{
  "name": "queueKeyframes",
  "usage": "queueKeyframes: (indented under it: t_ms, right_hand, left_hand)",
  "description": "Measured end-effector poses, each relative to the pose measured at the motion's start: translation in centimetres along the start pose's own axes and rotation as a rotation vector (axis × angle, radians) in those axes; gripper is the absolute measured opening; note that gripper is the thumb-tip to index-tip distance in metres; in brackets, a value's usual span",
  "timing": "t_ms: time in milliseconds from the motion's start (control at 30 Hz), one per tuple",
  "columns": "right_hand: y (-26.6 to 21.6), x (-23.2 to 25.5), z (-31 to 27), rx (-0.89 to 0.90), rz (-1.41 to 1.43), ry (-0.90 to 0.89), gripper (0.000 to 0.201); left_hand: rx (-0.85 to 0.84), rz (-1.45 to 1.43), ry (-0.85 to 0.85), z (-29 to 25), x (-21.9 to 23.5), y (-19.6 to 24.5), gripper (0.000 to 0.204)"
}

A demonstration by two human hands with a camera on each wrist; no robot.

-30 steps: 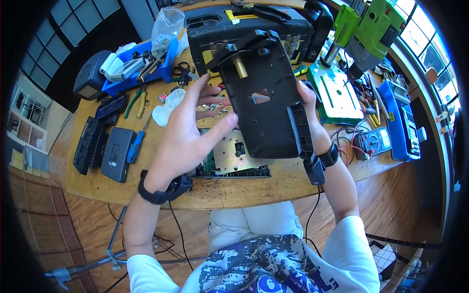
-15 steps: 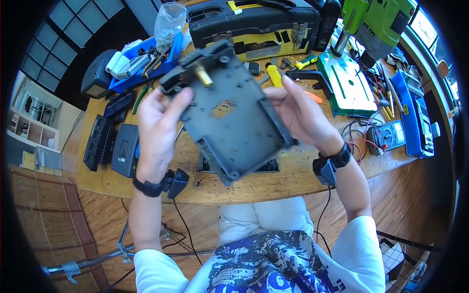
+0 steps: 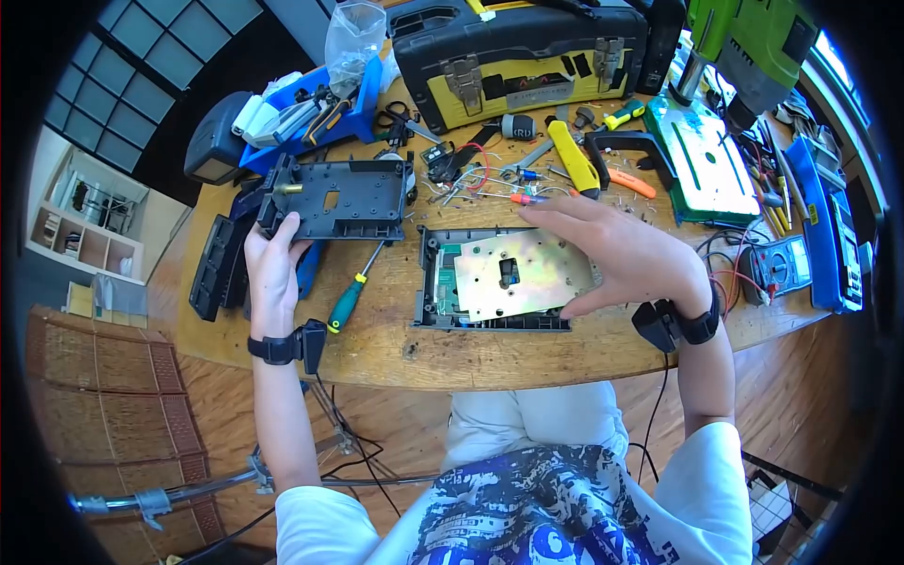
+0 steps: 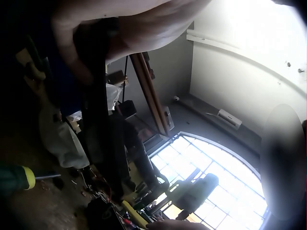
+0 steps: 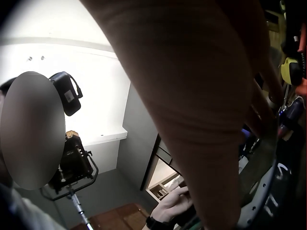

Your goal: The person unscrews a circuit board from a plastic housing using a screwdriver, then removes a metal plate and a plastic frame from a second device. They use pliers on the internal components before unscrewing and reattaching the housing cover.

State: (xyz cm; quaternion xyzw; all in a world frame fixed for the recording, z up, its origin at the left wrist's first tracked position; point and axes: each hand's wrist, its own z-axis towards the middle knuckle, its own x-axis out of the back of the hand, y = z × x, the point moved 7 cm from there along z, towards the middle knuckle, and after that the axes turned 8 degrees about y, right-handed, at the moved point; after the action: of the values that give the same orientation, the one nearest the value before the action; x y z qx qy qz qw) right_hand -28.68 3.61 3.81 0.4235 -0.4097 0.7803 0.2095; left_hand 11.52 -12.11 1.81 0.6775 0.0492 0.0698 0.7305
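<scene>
My left hand (image 3: 271, 268) grips the lower left corner of a black plastic housing shell (image 3: 363, 196), raised over the left side of the bench with its ribbed inside showing. A small brass post (image 3: 293, 188) sticks out near the shell's left end. In the middle of the bench lies another black housing half (image 3: 423, 306), holding a shiny metal plate (image 3: 485, 292) over a green circuit board (image 3: 446, 282). Over this half's right end is my right hand (image 3: 645, 259), thumb and fingers spread apart, the thumb tip overlapping the plate's lower right corner.
A green screwdriver (image 3: 347, 306) lies between the two housing parts. Behind are a yellow utility knife (image 3: 573, 155), loose wires and a black-and-yellow toolbox (image 3: 527, 75). A green drill press (image 3: 753, 56) and a multimeter (image 3: 780, 266) stand at right, a blue bin (image 3: 363, 108) back left.
The shell has swung from in front of me to the left, turned level, now in the left hand alone. The right hand left it and moved down over the housing half and metal plate.
</scene>
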Motion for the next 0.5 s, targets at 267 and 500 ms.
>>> queueKeyframes:
  t_ms: [267,500]
  right_hand:
    - [-0.2,0.5,0.3,-0.023,0.035,0.009,0.093]
    - [-0.2,0.9,0.5,-0.044,0.038,0.064,0.093]
  left_hand:
    - [0.086,0.036,-0.024,0.3,-0.4,-2.2,0.029]
    - [0.009,0.388,-0.078,2.9,0.5,-3.0,0.025]
